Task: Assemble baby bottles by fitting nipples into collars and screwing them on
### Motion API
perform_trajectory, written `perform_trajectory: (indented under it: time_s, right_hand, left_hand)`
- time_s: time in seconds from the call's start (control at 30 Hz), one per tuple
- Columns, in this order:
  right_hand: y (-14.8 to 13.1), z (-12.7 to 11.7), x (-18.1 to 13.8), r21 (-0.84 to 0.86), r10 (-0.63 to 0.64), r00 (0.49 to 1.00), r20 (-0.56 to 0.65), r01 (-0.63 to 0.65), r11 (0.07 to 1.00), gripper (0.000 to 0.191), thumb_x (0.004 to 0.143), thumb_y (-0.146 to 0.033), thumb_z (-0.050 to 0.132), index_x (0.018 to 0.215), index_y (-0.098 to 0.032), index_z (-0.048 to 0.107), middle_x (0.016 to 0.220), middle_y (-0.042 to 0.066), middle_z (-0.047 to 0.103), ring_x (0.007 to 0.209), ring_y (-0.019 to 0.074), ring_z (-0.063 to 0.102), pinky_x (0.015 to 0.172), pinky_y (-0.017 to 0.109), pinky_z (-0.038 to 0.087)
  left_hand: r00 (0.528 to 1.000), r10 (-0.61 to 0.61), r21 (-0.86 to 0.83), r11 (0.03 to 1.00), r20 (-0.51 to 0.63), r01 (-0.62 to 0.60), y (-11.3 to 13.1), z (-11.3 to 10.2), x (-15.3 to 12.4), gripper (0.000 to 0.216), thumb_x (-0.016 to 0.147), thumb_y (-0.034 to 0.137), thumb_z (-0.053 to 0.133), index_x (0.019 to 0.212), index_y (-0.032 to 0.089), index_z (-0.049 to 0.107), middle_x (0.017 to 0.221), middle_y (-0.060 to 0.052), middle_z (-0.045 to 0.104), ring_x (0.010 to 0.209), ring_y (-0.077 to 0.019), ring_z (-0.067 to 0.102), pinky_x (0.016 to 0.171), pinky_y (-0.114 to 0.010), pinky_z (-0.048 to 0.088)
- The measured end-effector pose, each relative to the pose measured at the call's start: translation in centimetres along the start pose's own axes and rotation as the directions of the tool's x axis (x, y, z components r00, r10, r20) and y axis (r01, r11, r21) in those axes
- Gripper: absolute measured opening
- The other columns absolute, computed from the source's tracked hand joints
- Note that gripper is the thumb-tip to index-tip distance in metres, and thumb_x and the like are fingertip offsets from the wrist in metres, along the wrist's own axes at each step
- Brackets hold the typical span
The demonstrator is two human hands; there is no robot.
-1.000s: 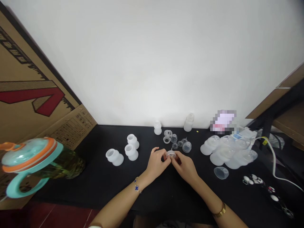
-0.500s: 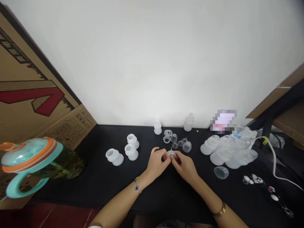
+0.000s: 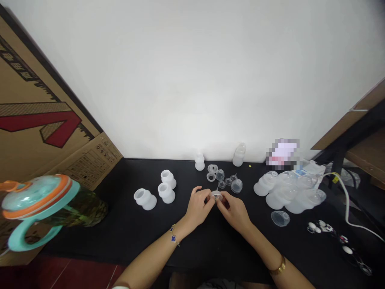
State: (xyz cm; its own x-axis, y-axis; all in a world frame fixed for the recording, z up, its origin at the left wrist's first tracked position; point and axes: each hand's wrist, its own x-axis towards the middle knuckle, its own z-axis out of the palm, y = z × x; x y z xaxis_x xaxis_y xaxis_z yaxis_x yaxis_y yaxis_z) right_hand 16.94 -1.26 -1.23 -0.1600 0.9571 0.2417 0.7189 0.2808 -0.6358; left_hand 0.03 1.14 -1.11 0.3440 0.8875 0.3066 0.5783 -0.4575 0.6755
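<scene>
My left hand (image 3: 199,205) and my right hand (image 3: 234,208) meet over the middle of the black table. Between their fingertips they grip a white baby bottle ring (image 3: 216,195), with what looks like a clear teat tip sticking up from it. Just beyond the hands lie loose rings (image 3: 211,177), small clear teats (image 3: 221,184) and clear domed caps (image 3: 236,186). To the left stand three open white baby bottles (image 3: 166,192). Another open bottle (image 3: 199,162) is at the back by the wall, and a capped bottle (image 3: 239,155) stands right of it.
Several capped bottles (image 3: 282,194) are clustered on the right, with a clear cap (image 3: 280,218) in front. Beyond are a blurred-out screen (image 3: 282,153) and a white cable (image 3: 347,200). Trinkets (image 3: 321,227) lie far right. A large jug (image 3: 39,200) and cardboard box (image 3: 45,100) occupy the left.
The fingertips and the ring between them have shifted very slightly. Everything else on the table stays where it was.
</scene>
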Motion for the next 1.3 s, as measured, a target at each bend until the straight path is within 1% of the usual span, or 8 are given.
perform_trajectory:
  time_s: [0.13, 0.33, 0.6, 0.77, 0.9, 1.07, 1.2, 1.3]
  right_hand:
    - [-0.08, -0.09, 0.02, 0.002, -0.009, 1.0, -0.001, 0.009, 1.0, 0.021, 0.094, -0.036, 0.048, 0.093, -0.021, 0.062, 0.063, -0.003, 0.061, 0.053, 0.0128, 0.056, 0.053, 0.023, 0.037]
    - [-0.12, -0.09, -0.02, 0.0, -0.01, 1.0, -0.002, 0.01, 1.0, 0.022, 0.094, -0.037, 0.048, 0.092, -0.021, 0.063, 0.062, -0.003, 0.06, 0.053, 0.0127, 0.055, 0.052, 0.023, 0.037]
    - [0.08, 0.01, 0.07, -0.008, 0.007, 0.999, -0.035, -0.007, 1.0, 0.027, 0.094, -0.04, 0.049, 0.106, -0.021, 0.063, 0.065, -0.002, 0.062, 0.056, 0.0141, 0.058, 0.053, 0.023, 0.038]
    - [0.31, 0.07, 0.13, -0.007, 0.015, 0.999, -0.036, -0.016, 1.0, 0.026, 0.093, -0.038, 0.051, 0.107, -0.021, 0.063, 0.066, -0.002, 0.063, 0.057, 0.0143, 0.059, 0.054, 0.024, 0.038]
    - [0.13, -0.16, 0.17, 0.029, 0.031, 0.999, -0.015, -0.03, 0.999, 0.023, 0.093, -0.038, 0.05, 0.101, -0.022, 0.064, 0.066, -0.002, 0.064, 0.057, 0.0146, 0.059, 0.053, 0.024, 0.039]
    - [-0.05, -0.26, 0.19, 0.096, 0.052, 0.998, -0.022, -0.05, 0.994, 0.023, 0.093, -0.037, 0.049, 0.101, -0.022, 0.064, 0.068, -0.001, 0.066, 0.057, 0.0148, 0.06, 0.054, 0.023, 0.042]
    - [-0.11, -0.3, 0.18, 0.104, 0.055, 0.998, -0.017, -0.053, 0.993, 0.024, 0.093, -0.037, 0.048, 0.103, -0.021, 0.064, 0.071, 0.0, 0.068, 0.059, 0.0151, 0.061, 0.055, 0.024, 0.043]
    - [-0.19, -0.32, 0.15, 0.11, 0.058, 0.998, -0.015, -0.056, 0.992, 0.025, 0.094, -0.037, 0.048, 0.104, -0.021, 0.064, 0.073, 0.001, 0.069, 0.06, 0.0154, 0.062, 0.055, 0.024, 0.043]
  left_hand:
    - [1.0, 0.007, 0.005, 1.0, -0.003, -0.007, -0.09, 0.09, 0.03, 0.027, 0.093, 0.023, 0.043, 0.066, 0.02, 0.045, 0.062, 0.007, 0.049, 0.062, -0.0118, 0.05, 0.101, -0.038, 0.036]
    - [1.0, 0.01, 0.017, 1.0, -0.002, -0.01, -0.15, 0.07, 0.02, 0.027, 0.094, 0.024, 0.043, 0.066, 0.02, 0.043, 0.062, 0.007, 0.05, 0.062, -0.0116, 0.051, 0.102, -0.038, 0.035]
    - [1.0, -0.015, 0.113, 0.993, -0.022, 0.017, 0.25, -0.1, 0.15, 0.025, 0.091, 0.024, 0.048, 0.066, 0.021, 0.044, 0.06, 0.008, 0.052, 0.061, -0.0119, 0.054, 0.102, -0.04, 0.035]
    - [0.999, -0.005, 0.156, 0.988, -0.043, 0.012, 0.32, 0.08, 0.19, 0.023, 0.09, 0.024, 0.049, 0.067, 0.021, 0.048, 0.062, 0.007, 0.055, 0.063, -0.0124, 0.055, 0.102, -0.041, 0.035]
    - [0.999, 0.005, 0.139, 0.99, -0.052, 0.002, 0.44, 0.0, 0.17, 0.018, 0.091, 0.023, 0.048, 0.074, 0.022, 0.055, 0.069, 0.005, 0.06, 0.069, -0.014, 0.058, 0.103, -0.041, 0.035]
    - [1.0, -0.007, 0.05, 0.999, -0.027, 0.008, 0.32, 0.04, 0.19, 0.014, 0.092, 0.024, 0.048, 0.087, 0.023, 0.061, 0.079, 0.003, 0.066, 0.077, -0.016, 0.061, 0.104, -0.042, 0.036]
    - [1.0, 0.0, 0.035, 0.999, -0.006, 0.0, 0.19, 0.09, 0.23, 0.018, 0.093, 0.024, 0.048, 0.08, 0.021, 0.06, 0.075, 0.003, 0.064, 0.074, -0.0153, 0.06, 0.102, -0.041, 0.037]
    - [1.0, 0.009, 0.02, 1.0, -0.01, -0.009, 0.21, 0.06, 0.22, 0.015, 0.091, 0.024, 0.049, 0.079, 0.021, 0.059, 0.076, 0.003, 0.065, 0.074, -0.0151, 0.061, 0.103, -0.041, 0.037]
